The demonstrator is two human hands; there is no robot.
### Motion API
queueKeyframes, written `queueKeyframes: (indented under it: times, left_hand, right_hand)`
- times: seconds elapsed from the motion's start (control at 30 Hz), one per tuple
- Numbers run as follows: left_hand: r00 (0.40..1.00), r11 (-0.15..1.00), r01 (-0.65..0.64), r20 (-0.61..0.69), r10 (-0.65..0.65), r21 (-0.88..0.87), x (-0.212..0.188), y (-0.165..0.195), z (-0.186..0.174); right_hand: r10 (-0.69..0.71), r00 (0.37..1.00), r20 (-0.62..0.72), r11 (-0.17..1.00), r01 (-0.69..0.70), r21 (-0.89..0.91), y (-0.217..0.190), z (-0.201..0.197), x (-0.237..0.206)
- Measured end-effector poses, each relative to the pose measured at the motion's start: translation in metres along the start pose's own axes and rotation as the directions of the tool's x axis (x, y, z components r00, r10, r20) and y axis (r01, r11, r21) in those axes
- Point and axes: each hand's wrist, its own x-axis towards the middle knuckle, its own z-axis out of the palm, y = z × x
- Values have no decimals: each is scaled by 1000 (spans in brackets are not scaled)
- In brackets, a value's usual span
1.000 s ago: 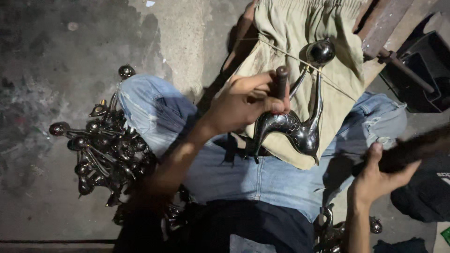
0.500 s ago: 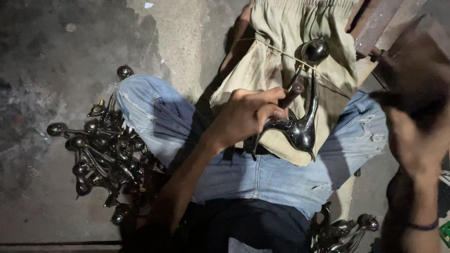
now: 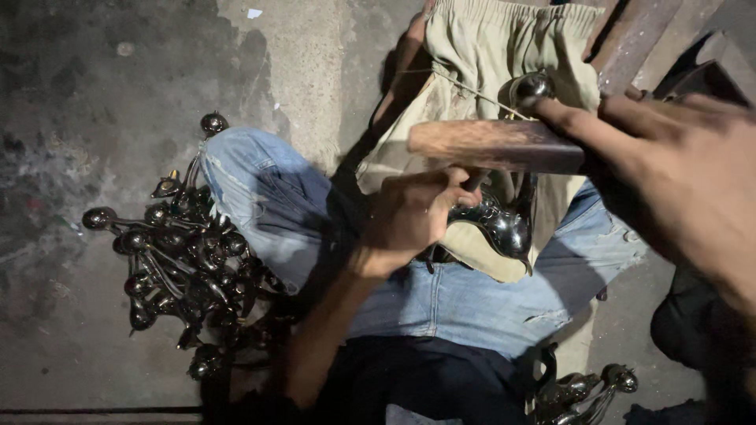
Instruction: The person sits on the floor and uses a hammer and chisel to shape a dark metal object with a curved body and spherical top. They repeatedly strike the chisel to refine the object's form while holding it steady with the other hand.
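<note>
Metal part [image 3: 504, 224] half-hidden behind left hand [image 3: 409, 216]

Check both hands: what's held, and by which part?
Left hand grips the shiny metal part at its upper stem. Right hand holds the wooden handle by its right end.

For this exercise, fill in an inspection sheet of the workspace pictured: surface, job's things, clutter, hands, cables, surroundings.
Surface: stained concrete floor; khaki cloth over lap.
Job's things: shiny metal part on the cloth; wooden handle above it.
Clutter: heap of dark metal parts beside knee; more parts at lower right.
Hands: left hand grips the part; right hand holds the handle.
Cables: thin string across cloth.
Surroundings: rusty bar.
</note>
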Motion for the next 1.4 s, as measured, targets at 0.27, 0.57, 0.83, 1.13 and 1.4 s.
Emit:
queueKeyframes:
  times: [0.27, 0.57, 0.83, 1.13, 1.4]
  left_hand:
    - [978, 999, -40, -207, 34, -25, -9, 5, 10]
    - [904, 1000, -11, -428, 12, 5, -35, 16, 25]
    - [871, 630, 115, -227, -436, -768, -19, -1, 19]
    - [935, 798, 225, -107, -339, -559, 9, 14, -6]
    - [865, 892, 306, -294, -407, -333, 7, 38, 16]
  right_hand:
    - [-155, 960, -232, 984, 129, -125, 2, -13, 16]
    - [-206, 973, -105, 920, 156, -360, -11, -15, 6]
    - [120, 992, -49, 993, -120, 14, -2, 19, -35]
    - [858, 513, -10, 79, -112, 991, -33, 116, -71]
    - [536, 755, -377, 671, -110, 734, -8, 76, -43]
